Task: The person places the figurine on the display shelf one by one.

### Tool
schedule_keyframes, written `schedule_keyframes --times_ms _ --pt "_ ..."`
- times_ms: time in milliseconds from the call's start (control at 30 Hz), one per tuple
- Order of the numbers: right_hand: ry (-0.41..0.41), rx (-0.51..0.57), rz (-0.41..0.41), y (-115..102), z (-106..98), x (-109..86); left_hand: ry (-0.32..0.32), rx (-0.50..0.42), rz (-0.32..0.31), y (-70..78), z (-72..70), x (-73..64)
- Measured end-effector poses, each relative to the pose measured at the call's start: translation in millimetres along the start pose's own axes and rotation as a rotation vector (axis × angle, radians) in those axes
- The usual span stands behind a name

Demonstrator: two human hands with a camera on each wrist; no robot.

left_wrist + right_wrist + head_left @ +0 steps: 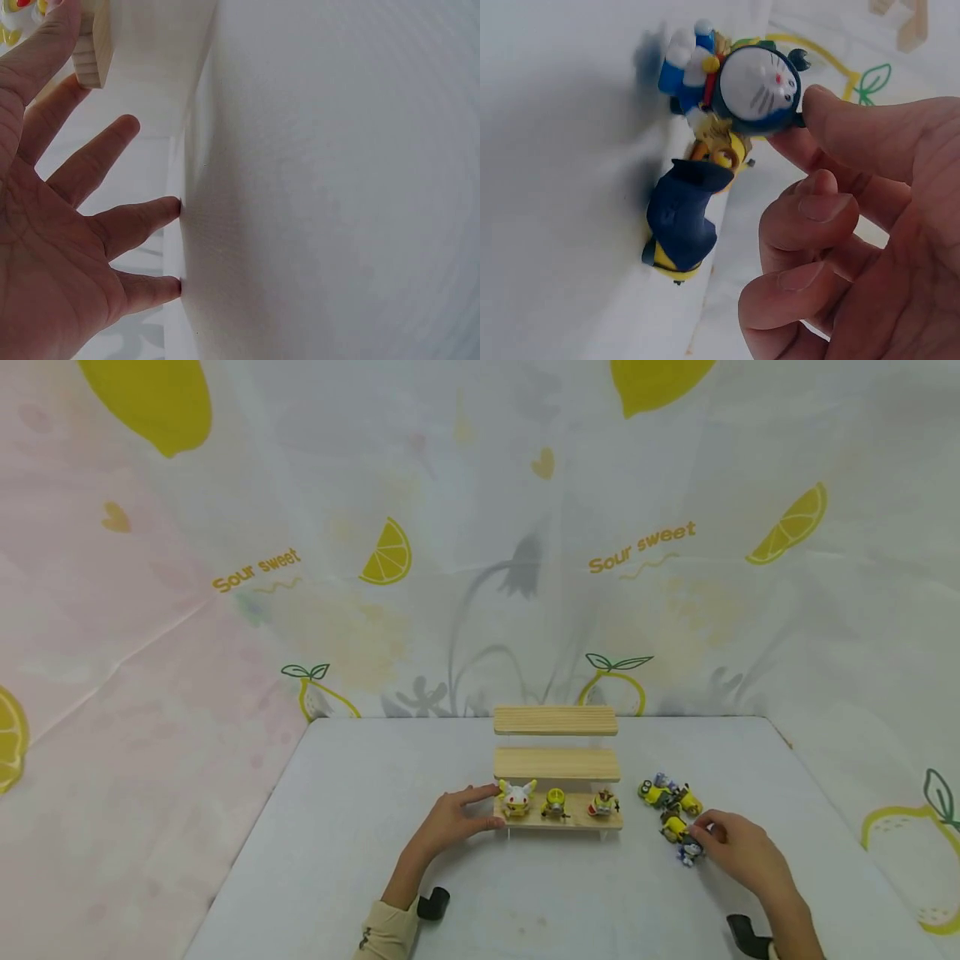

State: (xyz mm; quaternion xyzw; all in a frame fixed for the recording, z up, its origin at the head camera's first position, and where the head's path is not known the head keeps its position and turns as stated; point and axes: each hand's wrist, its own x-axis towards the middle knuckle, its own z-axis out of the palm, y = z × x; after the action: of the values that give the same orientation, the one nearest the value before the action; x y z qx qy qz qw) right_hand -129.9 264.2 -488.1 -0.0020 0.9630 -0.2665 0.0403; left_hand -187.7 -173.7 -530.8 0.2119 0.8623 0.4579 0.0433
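Note:
My left hand [450, 818] rests at the left end of a wooden display shelf [557, 765], thumb and index fingertip at its lowest step. In the left wrist view the other fingers are spread, two fingertips touching the white surface. Three small figurines stand on that step: one white-headed with yellow ears [516, 798], a yellow one [555, 803] and a red-and-yellow one [602, 804]. To the right, my right hand [742, 853] pinches the head of a blue-and-white cat figurine [754, 86] between thumb and index finger. A yellow figurine with a dark blue cape [682, 217] lies beside it.
Several more yellow figurines [654, 793] lie in a cluster right of the shelf. The white table [360, 777] meets a lemon-print cloth backdrop [465, 635] behind and at both sides. Black wrist mounts [433, 904] show at both wrists.

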Motion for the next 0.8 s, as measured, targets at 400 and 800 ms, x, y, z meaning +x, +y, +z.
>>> schedule_keyframes --times_ms 400,800 --pt "0.135 0.033 -0.058 -22.9 -5.8 4.9 0.000 0.017 0.002 -0.5 -0.4 0.2" --pt "0.261 0.039 -0.191 -64.9 -35.9 17.2 -0.002 0.007 0.011 -0.7 -0.9 0.4"
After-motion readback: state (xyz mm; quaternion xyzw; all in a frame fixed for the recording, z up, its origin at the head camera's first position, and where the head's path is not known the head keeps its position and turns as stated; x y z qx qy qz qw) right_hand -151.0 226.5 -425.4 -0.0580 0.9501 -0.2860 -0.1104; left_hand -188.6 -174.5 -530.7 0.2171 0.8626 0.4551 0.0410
